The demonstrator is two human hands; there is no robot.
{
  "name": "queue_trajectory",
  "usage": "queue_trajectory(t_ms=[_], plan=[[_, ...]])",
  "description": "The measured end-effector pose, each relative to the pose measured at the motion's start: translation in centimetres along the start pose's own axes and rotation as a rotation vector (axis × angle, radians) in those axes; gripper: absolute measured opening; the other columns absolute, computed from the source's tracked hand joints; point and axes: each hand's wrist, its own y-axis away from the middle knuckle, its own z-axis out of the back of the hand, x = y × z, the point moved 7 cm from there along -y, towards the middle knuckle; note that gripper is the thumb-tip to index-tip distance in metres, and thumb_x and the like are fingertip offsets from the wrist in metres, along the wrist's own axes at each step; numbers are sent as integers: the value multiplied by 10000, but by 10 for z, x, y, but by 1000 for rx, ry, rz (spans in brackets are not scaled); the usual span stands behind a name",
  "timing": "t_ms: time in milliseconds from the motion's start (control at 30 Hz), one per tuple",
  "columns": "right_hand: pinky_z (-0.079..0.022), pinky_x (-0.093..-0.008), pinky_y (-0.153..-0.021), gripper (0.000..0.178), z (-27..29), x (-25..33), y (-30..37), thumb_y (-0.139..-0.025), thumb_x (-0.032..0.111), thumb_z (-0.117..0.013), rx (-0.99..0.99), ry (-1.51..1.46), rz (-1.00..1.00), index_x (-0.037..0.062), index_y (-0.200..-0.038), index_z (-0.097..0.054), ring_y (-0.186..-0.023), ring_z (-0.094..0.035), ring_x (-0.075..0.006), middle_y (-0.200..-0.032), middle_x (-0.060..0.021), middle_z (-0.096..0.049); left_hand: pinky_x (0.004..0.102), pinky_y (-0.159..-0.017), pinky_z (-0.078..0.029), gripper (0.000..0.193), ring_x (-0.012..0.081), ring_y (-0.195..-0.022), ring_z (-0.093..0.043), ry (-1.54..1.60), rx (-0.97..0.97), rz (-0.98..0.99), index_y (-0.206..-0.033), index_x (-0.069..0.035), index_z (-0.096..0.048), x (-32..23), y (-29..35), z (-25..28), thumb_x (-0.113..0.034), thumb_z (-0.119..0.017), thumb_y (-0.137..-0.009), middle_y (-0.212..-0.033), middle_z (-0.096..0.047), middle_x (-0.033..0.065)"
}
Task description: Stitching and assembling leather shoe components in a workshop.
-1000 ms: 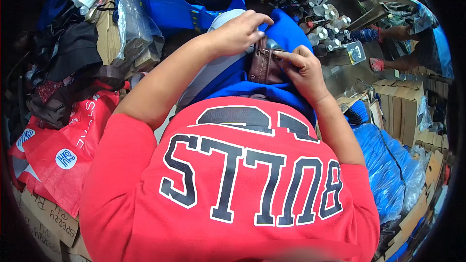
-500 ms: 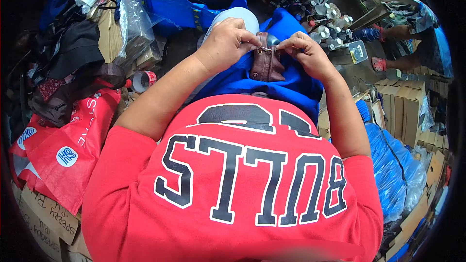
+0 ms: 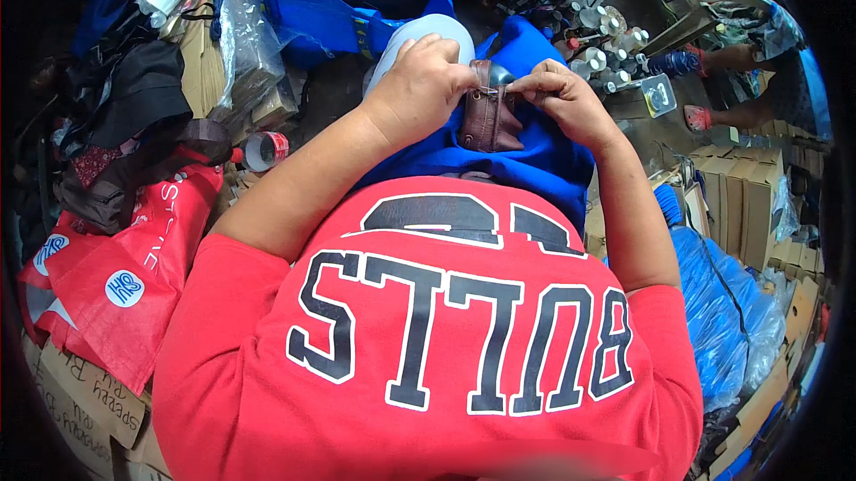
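On the blue cloth (image 3: 553,156) over my lap sits a brown leather shoe (image 3: 481,124) with small metal eyelets along its side. A smooth, shiny dark form (image 3: 501,75) shows at its top opening. My left hand (image 3: 430,80) is closed, thumb and forefinger pinched at the shoe's upper left edge. Across from it, my right hand (image 3: 562,99) pinches near the upper right edge. A thin, light-coloured lace (image 3: 489,90) runs across the shoe between my fingertips. Its exact ends are hidden by my fingers.
A smooth white rounded thing (image 3: 419,35) lies behind my left hand. Ahead is an open blue bag (image 3: 357,8). Several bottles and jars (image 3: 597,26) stand far right, near another person's foot (image 3: 697,117). Cardboard (image 3: 736,205) and blue plastic (image 3: 713,303) are at right, a red bag (image 3: 134,267) left.
My left hand has turned slightly and its fingers have curled closer at the shoe's edge. The right hand and the shoe stay almost where they were.
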Motion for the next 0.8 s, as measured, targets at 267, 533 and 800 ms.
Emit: queue_trajectory(t_ms=[267,533,800], plan=[[-435,-237,-733,266,1,-2,6,-782,14,-642,-37,-39,14,129,-1008,-724,-746,-509,-123,-729,-8,-527,352,-684,-429,166,246,-751,-539,77,71,-60,-858,-139,-723,4,1,-3,-47,-685,-726,-741,-540,58],[-406,-203,-737,242,-2,-15,0,-812,12,-654,-20,-115,-53,75,-1039,-706,-773,-477,-82,-766,18,-526,282,-680,-427,213,162,-711,-509,457,212,203,-916,-145,-744,43,1,-32,-27,-704,-743,-715,-551,18],[-408,-219,-703,253,-2,-8,4,-802,41,-666,-30,-15,33,101,-1043,-708,-734,-473,-96,-732,9,-516,285,-661,-422,231,166,-677,-513,432,206,252,-931,-152,-745,42,9,-33,-59,-733,-719,-678,-554,28]])
